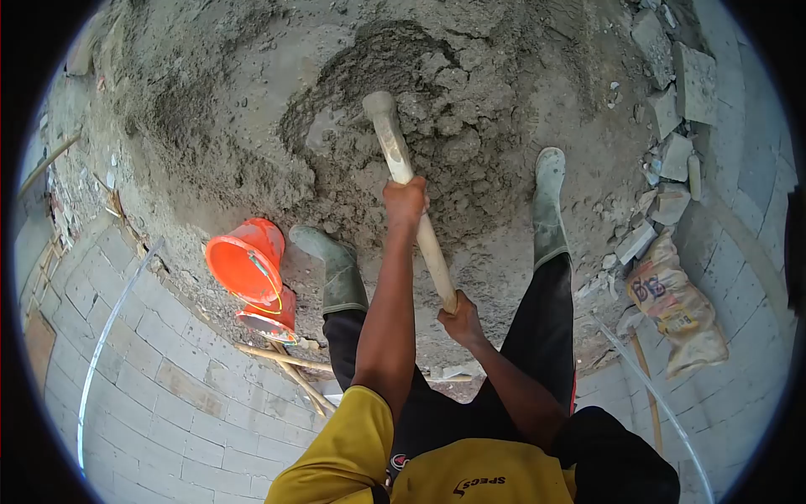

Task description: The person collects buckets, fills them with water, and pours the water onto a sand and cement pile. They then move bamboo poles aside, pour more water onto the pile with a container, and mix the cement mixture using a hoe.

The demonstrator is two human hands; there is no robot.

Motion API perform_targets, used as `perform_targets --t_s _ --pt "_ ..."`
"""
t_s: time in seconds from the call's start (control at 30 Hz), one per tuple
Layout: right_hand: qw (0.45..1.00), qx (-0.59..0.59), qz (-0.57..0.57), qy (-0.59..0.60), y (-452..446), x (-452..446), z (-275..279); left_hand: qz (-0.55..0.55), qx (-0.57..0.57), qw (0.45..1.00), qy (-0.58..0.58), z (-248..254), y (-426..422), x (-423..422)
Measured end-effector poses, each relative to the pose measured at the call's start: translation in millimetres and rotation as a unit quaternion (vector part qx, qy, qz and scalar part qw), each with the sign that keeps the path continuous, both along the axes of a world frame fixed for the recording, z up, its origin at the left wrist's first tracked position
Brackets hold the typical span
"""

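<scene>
My left hand (405, 202) is closed around the middle of the pale wooden handle of a hoe (435, 256). Lower down, my right hand (462, 321) grips the handle near its butt end, close to my body. The handle slants up and left to a thick, grey-caked top end over the wet mortar (453, 126); the blade is hidden from this view. Lumpy, dark grey mix spreads around and beyond the tool's far end. My rubber boots stand on either side, at the near edge of the mix.
Two orange buckets (245, 267) are beside my left boot (336, 265). Broken blocks (695, 84) and rubble line the right side, with a printed sack (678, 307) near them. Sticks (290, 359) lie behind the buckets. Grey paving (193, 420) surrounds the pile.
</scene>
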State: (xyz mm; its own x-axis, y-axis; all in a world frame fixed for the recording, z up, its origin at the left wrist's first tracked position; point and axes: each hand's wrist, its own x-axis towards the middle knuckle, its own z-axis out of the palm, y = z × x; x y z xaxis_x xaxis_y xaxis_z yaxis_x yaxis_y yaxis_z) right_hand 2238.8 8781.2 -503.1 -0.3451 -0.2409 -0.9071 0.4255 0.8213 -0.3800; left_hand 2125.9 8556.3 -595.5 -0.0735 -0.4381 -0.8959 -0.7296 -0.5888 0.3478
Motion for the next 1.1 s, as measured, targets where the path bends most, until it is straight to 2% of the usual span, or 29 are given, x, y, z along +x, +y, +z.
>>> perform_targets --t_s 0.07,0.1,0.17,0.2,0.23,0.27,0.3,0.33,0.4,0.43,0.47,0.5,0.53,0.57,0.6,0.63,0.67,0.7,0.73,0.77,0.8,0.83,0.87,0.9,0.97,1.0,1.07,1.1 --pt "0.999 0.005 0.043 0.016 28.6 27.2 5.6 0.061 -0.050 0.997 0.018 43.5 23.1 24.7" --pt "0.999 0.002 0.052 0.011 37.2 33.7 9.4 0.055 -0.086 0.993 0.063 65.6 28.7 32.0" --pt "0.995 -0.050 -0.013 0.087 15.7 6.1 -8.2 0.038 -0.131 0.978 0.156 114.7 11.3 2.0" --pt "0.982 -0.077 -0.020 0.169 -10.9 -25.6 -18.7 0.027 -0.138 0.970 0.199 141.4 -9.6 -28.7" --pt "0.973 -0.126 -0.063 0.182 -39.2 -66.8 -28.8 -0.009 -0.202 0.945 0.259 143.5 -25.2 -60.4" --pt "0.963 -0.155 -0.098 0.197 -69.7 -106.6 -36.3 0.015 -0.238 0.918 0.316 150.5 -42.1 -105.4" --pt "0.939 -0.188 -0.108 0.268 -97.6 -140.2 -46.1 -0.020 -0.314 0.862 0.397 149.3 -61.3 -143.7" --pt "0.940 -0.193 -0.132 0.249 -117.5 -166.9 -49.6 -0.190 -0.423 0.773 0.432 139.0 -83.8 -171.0" --pt "0.941 -0.195 -0.149 0.233 -128.0 -169.6 -58.6 -0.210 -0.170 0.853 0.446 109.3 -119.7 -205.9" --pt "0.957 -0.186 -0.203 0.097 -119.7 -152.3 -55.2 -0.249 -0.321 0.850 0.335 68.7 -81.3 -213.8" --pt "0.951 -0.168 -0.255 -0.041 -107.3 -130.3 -45.0 -0.255 -0.256 0.908 0.214 42.7 -60.6 -186.8" --pt "0.946 -0.084 -0.300 -0.093 -92.0 -84.5 -37.1 -0.256 -0.192 0.943 0.095 13.6 -39.8 -157.5" --pt "0.928 -0.001 -0.343 -0.147 -76.9 -41.8 -22.4 -0.274 -0.106 0.956 -0.005 -23.2 -13.4 -109.8" --pt "0.922 0.075 -0.317 -0.210 -75.2 -38.7 9.3 -0.266 -0.063 0.961 -0.040 -67.6 13.0 -48.1" --pt "0.922 0.045 -0.278 -0.265 -45.9 -21.9 10.6 -0.249 -0.039 0.965 -0.075 -95.4 30.7 -3.5" --pt "0.932 0.040 -0.229 -0.277 -17.9 -0.9 7.6 -0.175 0.003 0.982 -0.074 -68.0 29.3 8.2" --pt "0.949 0.077 -0.178 -0.249 -21.2 -4.5 30.6 -0.175 0.005 0.982 -0.069 -65.0 36.5 27.7" --pt "0.953 0.097 -0.141 -0.252 -15.2 -0.1 48.8 -0.113 0.048 0.991 -0.048 -30.4 32.3 32.8" --pt "0.980 0.077 -0.070 -0.171 6.7 22.3 65.4 -0.048 0.092 0.994 -0.036 9.2 29.7 42.8" --pt "0.995 0.055 -0.001 -0.082 25.1 41.4 67.4 -0.009 0.055 0.998 -0.014 32.2 40.2 62.6" --pt "0.995 0.059 -0.011 -0.082 30.5 45.6 61.8 0.028 0.019 0.999 0.011 48.0 46.8 77.2" --pt "0.997 0.038 0.052 -0.037 34.2 50.0 59.5 0.037 -0.042 0.998 0.040 69.8 38.4 78.8" --pt "0.993 0.016 0.118 0.006 33.2 50.7 55.0 0.050 -0.105 0.991 0.070 100.0 18.4 67.6" --pt "0.989 -0.026 0.132 0.066 11.3 35.3 33.7 0.053 -0.149 0.984 0.078 134.3 -18.3 34.5" --pt "0.990 -0.089 0.078 0.082 -73.6 -33.2 -4.1 0.099 -0.199 0.969 0.105 140.4 -85.9 -2.0" --pt "0.984 -0.121 0.078 0.102 -114.3 -65.1 -24.5 0.124 -0.248 0.948 0.157 130.4 -120.6 -23.7" --pt "0.981 -0.137 0.090 0.105 -176.9 -119.0 -52.9 0.088 -0.297 0.936 0.165 102.0 -179.0 -62.0" --pt "0.980 -0.138 0.088 0.109 -173.4 -117.8 -63.6 0.058 -0.303 0.938 0.157 76.0 -198.4 -73.9"
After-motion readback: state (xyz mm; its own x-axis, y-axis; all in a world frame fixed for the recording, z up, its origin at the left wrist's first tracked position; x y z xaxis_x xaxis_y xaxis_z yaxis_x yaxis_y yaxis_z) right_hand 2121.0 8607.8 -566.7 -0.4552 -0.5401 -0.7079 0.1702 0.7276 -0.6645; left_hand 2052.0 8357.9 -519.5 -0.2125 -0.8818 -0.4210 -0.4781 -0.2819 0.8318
